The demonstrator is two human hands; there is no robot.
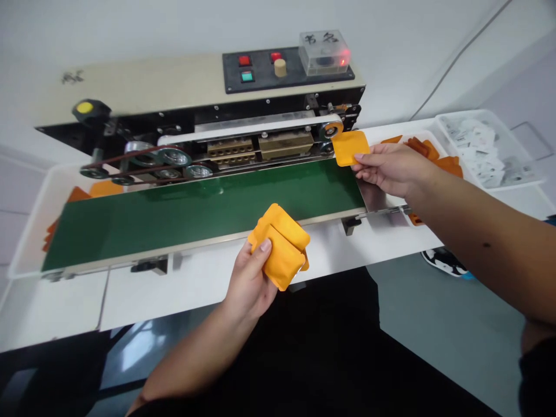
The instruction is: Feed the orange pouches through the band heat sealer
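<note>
The left grip [252, 278] held several packets [282, 255], probably to keep them together; the right grip [388, 168] pinched one packet [350, 147] by its corner.

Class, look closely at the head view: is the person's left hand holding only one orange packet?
No, the left hand holds several overlapping orange packets, their separate edges showing.
</note>
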